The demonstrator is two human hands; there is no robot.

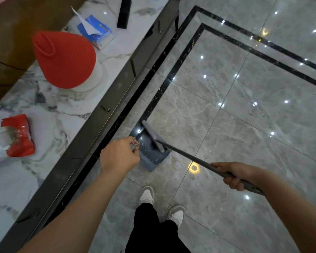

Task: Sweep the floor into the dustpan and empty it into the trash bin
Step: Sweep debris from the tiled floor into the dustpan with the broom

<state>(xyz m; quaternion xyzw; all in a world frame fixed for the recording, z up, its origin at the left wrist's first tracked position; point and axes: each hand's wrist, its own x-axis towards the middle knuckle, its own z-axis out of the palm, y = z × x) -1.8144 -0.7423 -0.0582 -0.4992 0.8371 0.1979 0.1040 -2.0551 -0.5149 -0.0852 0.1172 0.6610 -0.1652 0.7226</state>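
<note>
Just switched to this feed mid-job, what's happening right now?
A person is sweeping the tiled floor beside a marble counter. The left hand grips the dustpan handle, with the dustpan set on the floor near the counter's base. The right hand grips the broom handle, and the broom head lies across the dustpan's mouth. No trash bin is in view, so emptying is not yet done.

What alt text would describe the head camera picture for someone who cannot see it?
A person's right hand holds a broom against a grey dustpan on the tiled floor, its handle gripped by the left hand, beside a marble counter.
</note>
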